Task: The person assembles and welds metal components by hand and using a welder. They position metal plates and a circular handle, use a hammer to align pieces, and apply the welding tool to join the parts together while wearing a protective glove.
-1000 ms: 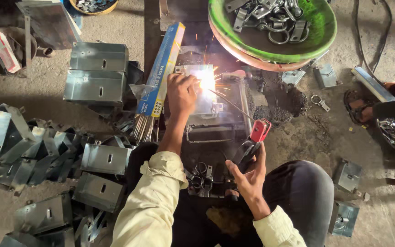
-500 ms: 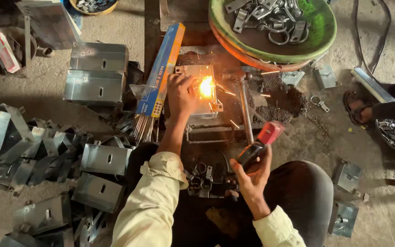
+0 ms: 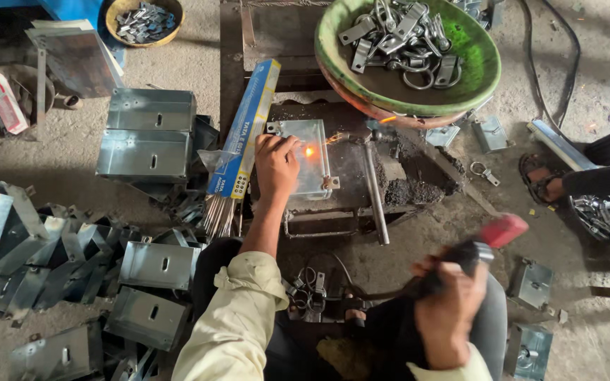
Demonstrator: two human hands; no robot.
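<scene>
My left hand (image 3: 275, 164) rests flat on a square metal box (image 3: 305, 156) lying on the dark welding bench (image 3: 361, 176). An orange glowing spot (image 3: 310, 151) shows on the box just right of my fingers. My right hand (image 3: 446, 310) grips a welding electrode holder (image 3: 485, 241) with a red tip, held low at the right, away from the box and blurred by motion. A metal rod (image 3: 374, 194) lies on the bench beside the box.
A green bowl (image 3: 485, 56) of metal clamps stands behind the bench. A blue packet of welding rods (image 3: 243, 130) lies left of the box. Metal boxes (image 3: 150, 130) and bent sheet pieces (image 3: 44, 247) pile up at the left. Another person's foot (image 3: 541, 180) is at the right.
The bright welding arc has died down to a small glow. My right hand has pulled the electrode holder back from the box, down and to the right. My left hand stays on the box.
</scene>
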